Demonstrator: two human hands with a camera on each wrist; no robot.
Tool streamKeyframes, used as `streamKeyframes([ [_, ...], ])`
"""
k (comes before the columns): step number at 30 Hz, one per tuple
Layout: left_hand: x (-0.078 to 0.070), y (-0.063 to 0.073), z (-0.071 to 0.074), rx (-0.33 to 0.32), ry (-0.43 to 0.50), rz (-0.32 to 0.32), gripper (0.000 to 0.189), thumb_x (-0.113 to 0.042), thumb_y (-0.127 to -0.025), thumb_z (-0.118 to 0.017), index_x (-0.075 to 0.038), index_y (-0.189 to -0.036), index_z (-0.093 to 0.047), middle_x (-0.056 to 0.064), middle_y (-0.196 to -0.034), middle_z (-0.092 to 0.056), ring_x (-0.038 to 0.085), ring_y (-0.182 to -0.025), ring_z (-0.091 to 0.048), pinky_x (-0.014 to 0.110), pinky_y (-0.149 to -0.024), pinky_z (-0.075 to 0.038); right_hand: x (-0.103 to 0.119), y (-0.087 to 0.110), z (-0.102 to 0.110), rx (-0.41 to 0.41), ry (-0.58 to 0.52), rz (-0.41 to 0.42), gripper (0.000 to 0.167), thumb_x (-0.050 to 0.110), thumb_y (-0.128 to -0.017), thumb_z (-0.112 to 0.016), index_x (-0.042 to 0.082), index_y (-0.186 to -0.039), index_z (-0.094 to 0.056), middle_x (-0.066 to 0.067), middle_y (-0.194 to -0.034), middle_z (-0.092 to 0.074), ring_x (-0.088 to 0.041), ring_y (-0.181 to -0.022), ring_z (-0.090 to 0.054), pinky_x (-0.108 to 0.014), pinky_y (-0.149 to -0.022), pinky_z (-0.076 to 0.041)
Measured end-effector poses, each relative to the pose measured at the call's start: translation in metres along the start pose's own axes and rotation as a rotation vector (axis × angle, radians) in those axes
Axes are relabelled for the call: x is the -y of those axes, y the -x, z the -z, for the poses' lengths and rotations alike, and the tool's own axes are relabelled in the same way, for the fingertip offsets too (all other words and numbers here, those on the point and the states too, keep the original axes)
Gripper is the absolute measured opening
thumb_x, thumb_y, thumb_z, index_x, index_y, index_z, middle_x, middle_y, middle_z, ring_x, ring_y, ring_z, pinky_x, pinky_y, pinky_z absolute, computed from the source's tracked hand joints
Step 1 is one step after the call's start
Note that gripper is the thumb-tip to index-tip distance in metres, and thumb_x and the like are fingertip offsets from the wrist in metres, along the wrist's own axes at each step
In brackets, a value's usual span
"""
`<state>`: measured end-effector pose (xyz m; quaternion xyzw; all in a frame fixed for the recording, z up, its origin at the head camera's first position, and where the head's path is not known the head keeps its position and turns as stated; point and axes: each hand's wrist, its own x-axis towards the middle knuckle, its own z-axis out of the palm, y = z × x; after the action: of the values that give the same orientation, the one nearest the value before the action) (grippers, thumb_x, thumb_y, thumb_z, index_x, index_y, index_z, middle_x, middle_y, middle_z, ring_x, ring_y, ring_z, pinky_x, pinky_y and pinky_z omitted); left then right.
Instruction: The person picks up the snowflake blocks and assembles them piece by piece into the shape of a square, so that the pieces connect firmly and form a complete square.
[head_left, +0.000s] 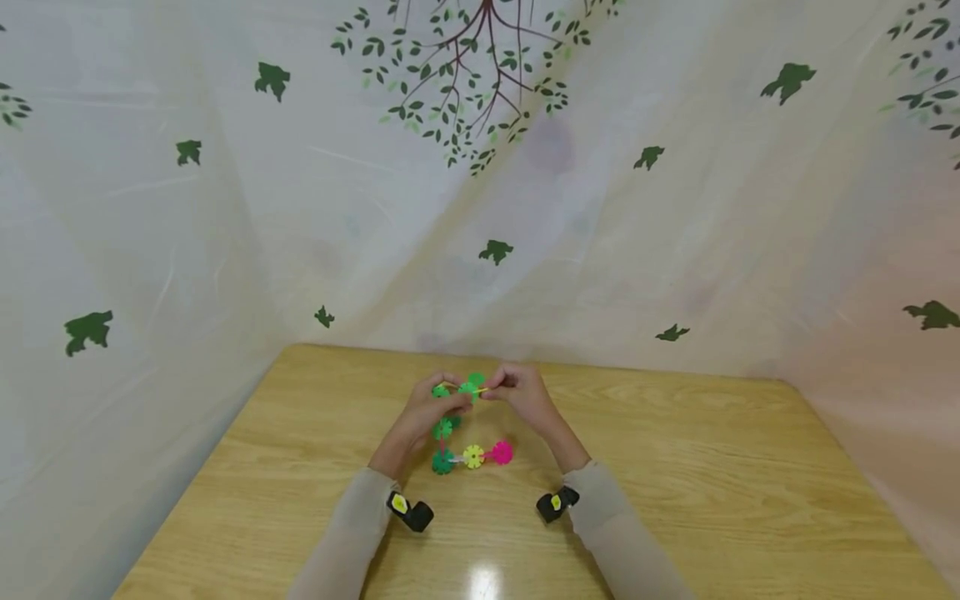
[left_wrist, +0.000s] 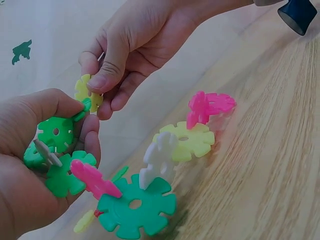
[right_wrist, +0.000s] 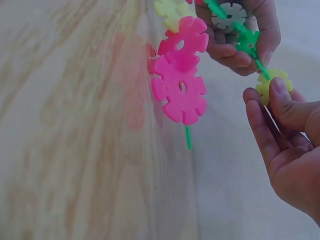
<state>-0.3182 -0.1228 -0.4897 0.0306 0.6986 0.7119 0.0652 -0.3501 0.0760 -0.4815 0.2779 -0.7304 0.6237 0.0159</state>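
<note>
My left hand holds the green part of a chain of slotted, flower-shaped plastic discs. Its thumb and fingers are around a green disc in the left wrist view. Between thumb and fingers, my right hand pinches a yellow disc, whose edge meets a green disc at the chain's end. Lower along the chain come a pink disc, a teal disc, a white disc and another yellow disc. Bright pink discs form the other end. My left palm and fingers partly hide the green section.
The wooden table lies beneath both hands. Behind it hangs a pale cloth printed with leaves and birds. A black wrist camera sits on the left sleeve and another black camera on the right.
</note>
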Motion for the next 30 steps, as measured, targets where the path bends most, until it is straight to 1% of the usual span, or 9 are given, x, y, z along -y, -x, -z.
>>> streamKeyframes([
  [3, -0.001, -0.001, -0.001, 0.004, -0.001, -0.008, 0.022, -0.002, -0.094, -0.068, 0.004, -0.114, -0.06, 0.009, -0.106, -0.064, 0.014, -0.084, -0.072, 0.047, -0.095, -0.059, 0.002, -0.002, 0.001, 0.002, 0.006, -0.026, 0.01, -0.012, -0.083, -0.075, -0.013, -0.082, -0.065, -0.026, -0.087, -0.072, -0.003, -0.075, -0.069, -0.021, -0.07, -0.059],
  [7, -0.001, -0.002, 0.001, 0.017, -0.006, -0.013, 0.023, -0.002, -0.094, -0.067, 0.005, -0.114, -0.06, 0.006, -0.102, -0.063, 0.012, -0.084, -0.071, 0.042, -0.093, -0.06, 0.003, -0.004, 0.003, 0.02, -0.007, -0.029, 0.009, -0.013, -0.083, -0.074, -0.015, -0.084, -0.065, -0.029, -0.088, -0.071, -0.004, -0.074, -0.068, -0.021, -0.069, -0.059],
  [10, 0.0, -0.003, 0.006, 0.015, -0.024, 0.004, 0.025, -0.005, -0.093, -0.068, 0.006, -0.115, -0.063, 0.004, -0.098, -0.066, 0.013, -0.085, -0.071, 0.036, -0.087, -0.061, 0.003, -0.004, 0.003, 0.063, 0.007, -0.02, 0.009, -0.011, -0.083, -0.075, -0.012, -0.086, -0.067, -0.03, -0.089, -0.07, -0.005, -0.074, -0.068, -0.021, -0.07, -0.059],
  [15, 0.003, -0.001, 0.014, 0.016, -0.078, 0.055, 0.03, -0.008, -0.088, -0.073, 0.003, -0.116, -0.069, 0.002, -0.095, -0.065, 0.016, -0.083, -0.068, 0.028, -0.078, -0.059, 0.003, -0.001, 0.008, 0.142, 0.076, -0.082, 0.014, -0.002, -0.087, -0.077, -0.006, -0.099, -0.072, -0.025, -0.1, -0.072, -0.009, -0.084, -0.069, -0.025, -0.077, -0.06],
  [21, 0.003, -0.001, 0.02, 0.05, -0.056, 0.031, 0.027, -0.008, -0.088, -0.07, 0.002, -0.113, -0.067, 0.0, -0.091, -0.067, 0.014, -0.079, -0.069, 0.026, -0.075, -0.06, 0.004, -0.002, 0.02, 0.071, 0.142, -0.182, 0.02, 0.006, -0.093, -0.073, -0.004, -0.11, -0.07, -0.021, -0.107, -0.073, -0.011, -0.09, -0.069, -0.032, -0.083, -0.06],
  [24, 0.001, -0.002, 0.023, 0.062, -0.054, 0.054, 0.028, -0.009, -0.09, -0.067, 0.002, -0.116, -0.063, -0.001, -0.087, -0.07, 0.014, -0.08, -0.069, 0.026, -0.076, -0.059, 0.004, -0.006, 0.023, 0.044, 0.148, -0.211, 0.023, 0.007, -0.095, -0.071, -0.009, -0.113, -0.068, -0.022, -0.105, -0.073, -0.014, -0.089, -0.07, -0.04, -0.083, -0.061],
  [26, 0.001, -0.002, 0.024, 0.064, -0.059, 0.068, 0.031, -0.009, -0.092, -0.067, 0.002, -0.12, -0.061, 0.001, -0.087, -0.073, 0.015, -0.082, -0.069, 0.028, -0.076, -0.058, 0.003, -0.011, 0.023, 0.045, 0.155, -0.224, 0.025, 0.006, -0.095, -0.07, -0.011, -0.113, -0.068, -0.024, -0.104, -0.073, -0.018, -0.088, -0.072, -0.043, -0.081, -0.062],
  [28, 0.0, -0.002, 0.026, 0.076, -0.076, 0.08, 0.037, -0.011, -0.094, -0.066, 0.002, -0.127, -0.059, 0.008, -0.093, -0.075, 0.016, -0.083, -0.068, 0.029, -0.077, -0.057, -0.001, -0.018, 0.022, 0.07, 0.183, -0.223, 0.023, 0.004, -0.095, -0.069, -0.012, -0.113, -0.068, -0.026, -0.103, -0.073, -0.024, -0.087, -0.073, -0.038, -0.077, -0.062],
  [30, -0.001, -0.002, 0.028, 0.092, -0.094, 0.084, 0.041, -0.012, -0.095, -0.066, 0.001, -0.132, -0.059, 0.01, -0.096, -0.075, 0.016, -0.082, -0.065, 0.029, -0.075, -0.054, -0.006, -0.026, 0.02, 0.1, 0.224, -0.238, 0.021, 0.002, -0.094, -0.069, -0.011, -0.111, -0.069, -0.026, -0.101, -0.073, -0.028, -0.086, -0.073, -0.038, -0.075, -0.063],
])
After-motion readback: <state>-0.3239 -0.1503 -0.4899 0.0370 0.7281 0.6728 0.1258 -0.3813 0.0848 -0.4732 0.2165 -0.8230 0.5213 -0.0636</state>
